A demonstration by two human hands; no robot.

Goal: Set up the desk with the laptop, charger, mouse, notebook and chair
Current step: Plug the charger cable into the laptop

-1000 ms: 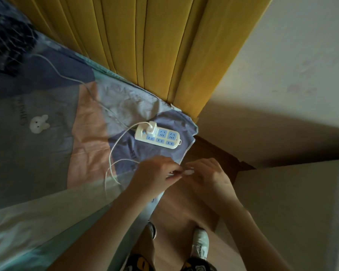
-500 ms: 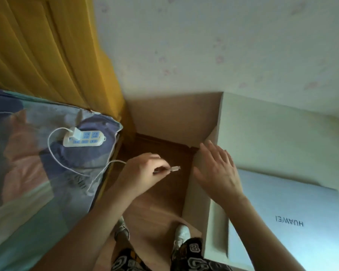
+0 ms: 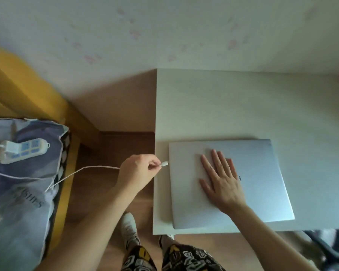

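Observation:
A closed silver laptop (image 3: 258, 173) lies on the white desk (image 3: 223, 106) near its left front corner. My right hand (image 3: 220, 178) rests flat on the lid with fingers spread. My left hand (image 3: 139, 172) pinches the white charger cable (image 3: 82, 171) just behind its plug (image 3: 164, 163), whose tip is a short gap from the laptop's left edge. The cable runs left to a white charger block plugged into a power strip (image 3: 23, 151) on the bed. No mouse or notebook is in view.
The bed with a patterned quilt (image 3: 18, 202) fills the lower left, with a yellow headboard (image 3: 18, 89) behind it. A strip of wooden floor (image 3: 110, 149) separates bed and desk; my feet stand there. A dark chair part (image 3: 329, 249) shows at lower right.
My view has swung right from the bed to the desk. My left hand carried the plug over to the laptop's left edge. My right hand moved from the desk's edge onto the lid.

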